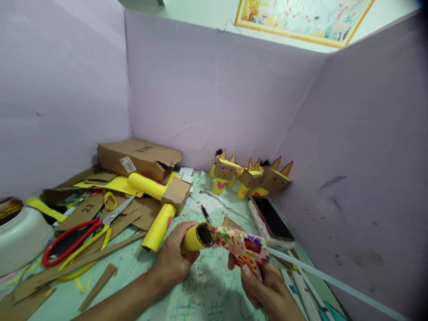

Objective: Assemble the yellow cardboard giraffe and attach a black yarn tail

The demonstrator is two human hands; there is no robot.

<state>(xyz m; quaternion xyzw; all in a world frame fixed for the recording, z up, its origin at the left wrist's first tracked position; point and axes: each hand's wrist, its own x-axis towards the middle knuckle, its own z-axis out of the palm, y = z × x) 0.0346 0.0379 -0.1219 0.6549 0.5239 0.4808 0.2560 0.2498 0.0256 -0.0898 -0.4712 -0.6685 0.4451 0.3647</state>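
One head-worn camera looks forward and down, close over the cluttered table (207, 290).

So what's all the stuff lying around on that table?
yellow tube: one, in the left hand
floral glue gun: one, in the right hand, nozzle at the tube's open end
scissors: one, red and yellow handles, left
cardboard box: one, brown, back left
cardboard figures: about three, brown and yellow, by the back wall
phone: one, dark, right
bowl: one, white, far left
left hand: grips the tube
right hand: grips the glue gun
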